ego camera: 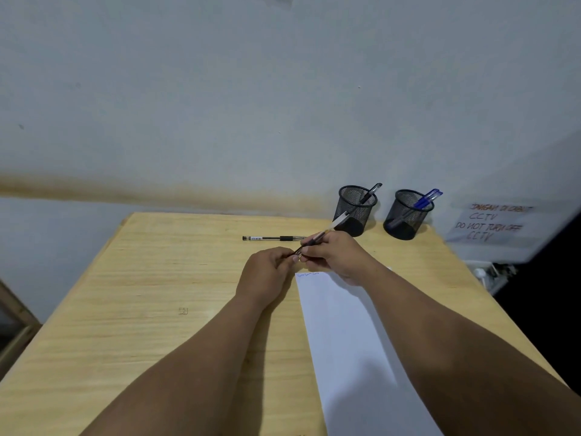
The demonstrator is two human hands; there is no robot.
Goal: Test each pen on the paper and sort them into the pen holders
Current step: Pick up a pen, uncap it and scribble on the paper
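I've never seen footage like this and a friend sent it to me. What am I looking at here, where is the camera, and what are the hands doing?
There is no machine here, just a person working with bare hands. The single picture comes from a wide-angle camera worn on the person's head, looking forward and down, so the forearms reach in from the bottom. The right hand holds a pen by its barrel, and the left hand pinches its lower end, perhaps the cap; that part is too small to tell. On the wooden table lie a white sheet of paper with faint scribbles at its top and one loose black pen. At the back stand two mesh pen holders: the left holder has a black pen, the right holder blue ones.
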